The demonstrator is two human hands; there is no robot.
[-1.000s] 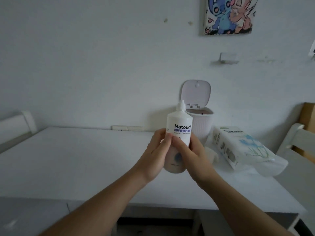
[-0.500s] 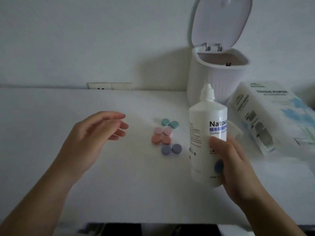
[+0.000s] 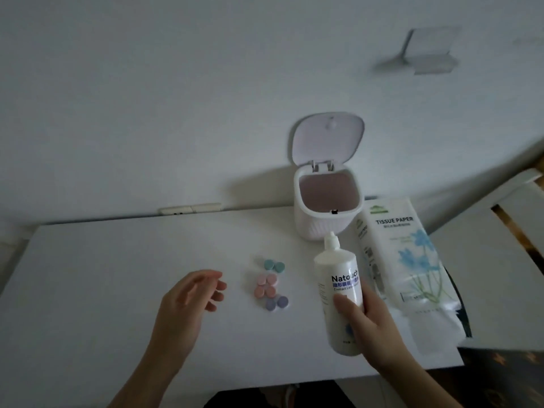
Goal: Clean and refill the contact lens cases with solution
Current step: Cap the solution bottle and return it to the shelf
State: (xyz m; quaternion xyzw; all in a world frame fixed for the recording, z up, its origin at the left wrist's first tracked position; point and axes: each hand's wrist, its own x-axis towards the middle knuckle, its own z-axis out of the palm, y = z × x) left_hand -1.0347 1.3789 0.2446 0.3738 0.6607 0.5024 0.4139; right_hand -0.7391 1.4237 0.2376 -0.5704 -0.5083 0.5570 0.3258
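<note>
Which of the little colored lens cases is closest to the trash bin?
The teal case. It lies at the far end of the row, toward the bin; the pink, orange and purple ones sit nearer the person.

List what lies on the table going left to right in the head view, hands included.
Left hand → contact lens cases → solution bottle, held by the right hand → tissue paper pack. The open-lidded bin overlaps the bottle's span, so it is left out.
</note>
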